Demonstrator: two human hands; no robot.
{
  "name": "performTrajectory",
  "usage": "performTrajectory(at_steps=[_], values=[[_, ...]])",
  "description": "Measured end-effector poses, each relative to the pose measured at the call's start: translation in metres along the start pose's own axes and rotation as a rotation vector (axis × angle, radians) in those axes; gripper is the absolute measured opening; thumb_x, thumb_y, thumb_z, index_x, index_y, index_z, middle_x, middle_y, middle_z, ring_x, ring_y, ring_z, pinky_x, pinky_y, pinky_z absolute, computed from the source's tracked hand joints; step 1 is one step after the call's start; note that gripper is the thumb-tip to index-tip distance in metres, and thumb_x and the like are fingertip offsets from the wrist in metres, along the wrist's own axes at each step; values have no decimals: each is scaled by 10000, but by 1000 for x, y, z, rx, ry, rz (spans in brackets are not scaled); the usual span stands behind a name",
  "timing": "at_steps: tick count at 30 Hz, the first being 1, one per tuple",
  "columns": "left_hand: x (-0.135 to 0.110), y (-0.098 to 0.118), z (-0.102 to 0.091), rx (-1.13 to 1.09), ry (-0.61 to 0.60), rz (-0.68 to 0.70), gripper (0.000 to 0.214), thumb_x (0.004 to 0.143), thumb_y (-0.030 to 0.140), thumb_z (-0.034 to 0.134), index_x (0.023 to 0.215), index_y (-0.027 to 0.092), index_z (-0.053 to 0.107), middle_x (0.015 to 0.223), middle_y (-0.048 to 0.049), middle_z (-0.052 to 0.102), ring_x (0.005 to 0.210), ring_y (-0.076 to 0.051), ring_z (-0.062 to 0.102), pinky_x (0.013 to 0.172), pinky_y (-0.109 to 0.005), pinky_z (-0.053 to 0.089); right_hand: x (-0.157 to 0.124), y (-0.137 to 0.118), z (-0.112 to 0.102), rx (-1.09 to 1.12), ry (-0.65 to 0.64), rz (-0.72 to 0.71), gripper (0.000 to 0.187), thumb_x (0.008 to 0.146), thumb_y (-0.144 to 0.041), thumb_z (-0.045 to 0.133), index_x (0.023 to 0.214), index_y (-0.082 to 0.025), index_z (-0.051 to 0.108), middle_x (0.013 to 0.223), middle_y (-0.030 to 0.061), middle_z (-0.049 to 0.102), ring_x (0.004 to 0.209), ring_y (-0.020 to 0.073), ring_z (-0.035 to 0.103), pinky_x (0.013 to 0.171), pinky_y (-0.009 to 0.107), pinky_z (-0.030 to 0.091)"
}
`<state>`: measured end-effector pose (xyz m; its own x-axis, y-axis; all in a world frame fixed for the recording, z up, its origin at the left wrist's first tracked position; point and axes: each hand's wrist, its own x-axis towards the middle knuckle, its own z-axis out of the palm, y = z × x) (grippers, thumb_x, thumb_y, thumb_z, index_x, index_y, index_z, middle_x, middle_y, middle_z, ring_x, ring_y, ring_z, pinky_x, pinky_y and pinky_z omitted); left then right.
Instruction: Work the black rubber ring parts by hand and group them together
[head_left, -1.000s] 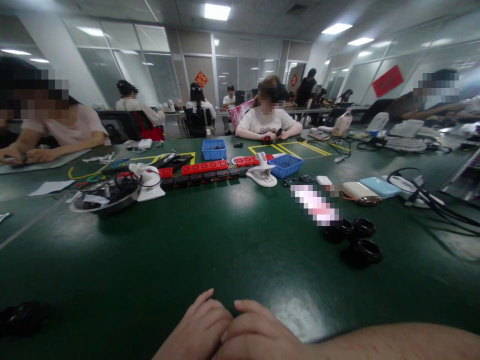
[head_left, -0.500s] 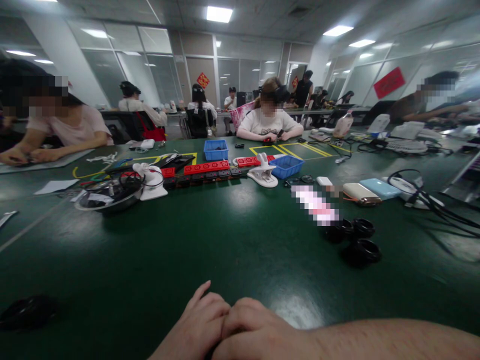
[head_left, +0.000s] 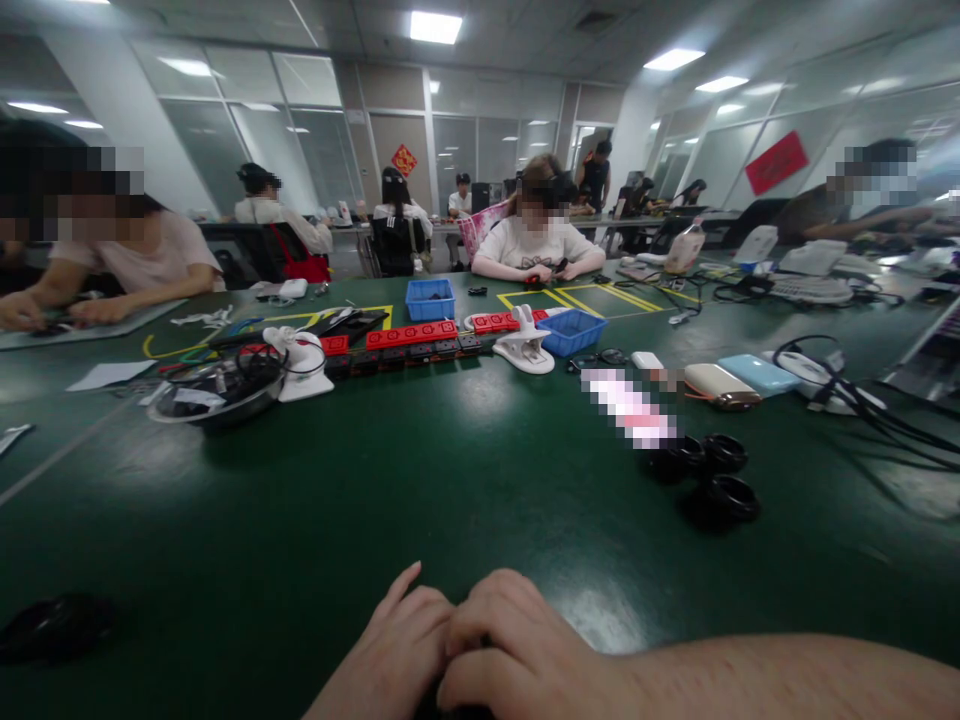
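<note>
My left hand [head_left: 390, 650] and my right hand [head_left: 510, 645] rest together at the near edge of the green table [head_left: 465, 470]. The right hand's curled fingers lie against the left hand's knuckles. Both hands are closed, and a dark shape shows between them at the bottom edge; I cannot make out what it is. My right forearm [head_left: 787, 680] lies along the table's edge. The nearest loose things are three black rings [head_left: 712, 475] to the right and a black object [head_left: 56, 625] at the far left.
A metal bowl [head_left: 214, 392], two white clip fans [head_left: 301, 362] [head_left: 525, 347], red power strips [head_left: 409, 335] and blue bins [head_left: 429, 298] [head_left: 571, 330] line the table's middle. Power banks [head_left: 720, 385] and cables [head_left: 847, 392] lie at the right. Other people sit across and at the left.
My right hand's fingers have curled a little further over my left hand. The view has barely shifted; nothing on the table has moved.
</note>
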<state>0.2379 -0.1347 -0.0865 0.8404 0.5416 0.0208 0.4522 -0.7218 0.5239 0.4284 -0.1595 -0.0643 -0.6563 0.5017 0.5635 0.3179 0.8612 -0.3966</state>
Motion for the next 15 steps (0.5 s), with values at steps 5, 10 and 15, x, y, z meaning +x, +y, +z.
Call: performTrajectory(at_steps=[5,10,15], values=[[1,4,0,-12,28,-16,256,737,190,593,988,236,565,909,10,618,888,-203,571,1040,-547,228,-2,3,16,-59,140,-41,407,976,-411,166,884,-201,502,783,7,565,746,134,501,671,281,380],[1,2,0,7,-12,2,204,753,238,600,954,233,566,935,1,622,902,-202,568,1043,-553,212,-3,7,14,2,-60,-99,286,961,-407,294,1021,-230,510,859,-8,603,820,125,526,746,276,400],[1,-2,0,34,-3,40,208,771,253,602,978,241,582,939,-3,633,906,-204,575,1046,-554,208,-12,19,28,139,-224,-148,270,941,-355,351,1060,-190,528,899,4,640,893,95,573,950,259,366]])
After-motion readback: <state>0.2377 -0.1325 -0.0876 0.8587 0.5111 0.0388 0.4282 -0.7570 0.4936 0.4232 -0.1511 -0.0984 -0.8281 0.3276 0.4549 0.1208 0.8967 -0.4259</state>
